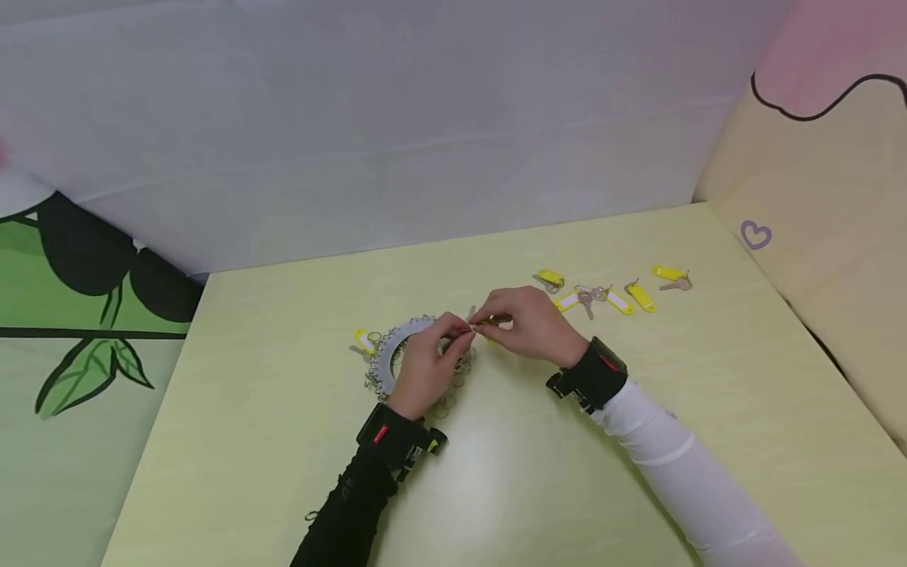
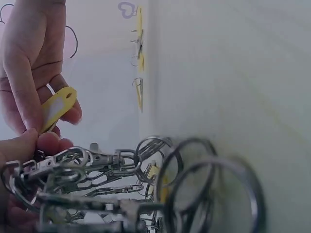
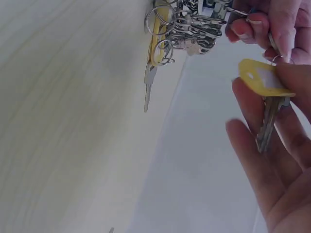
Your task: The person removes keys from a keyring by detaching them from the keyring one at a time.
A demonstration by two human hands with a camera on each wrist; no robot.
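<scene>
My left hand (image 1: 428,366) reaches over a flat grey ring (image 1: 383,364) lined with metal clasps and split rings (image 2: 197,170). Its thumb and finger pinch a small key ring, largely hidden by the fingertips. Just to the right, my right hand (image 1: 530,327) pinches a yellow key tag (image 3: 262,80) with a pale label. From that tag a key (image 3: 267,124) hangs beside the right palm. The fingertips of both hands almost meet. Another yellow tag (image 1: 364,340) with a key lies at the left edge of the grey ring.
Several yellow-tagged keys lie on the pale table (image 1: 283,472) behind the right hand, among them a tag (image 1: 641,297) and one farther right (image 1: 669,273). A grey wall cloth (image 1: 390,118) rises behind the table, and a cream panel (image 1: 829,236) stands at the right.
</scene>
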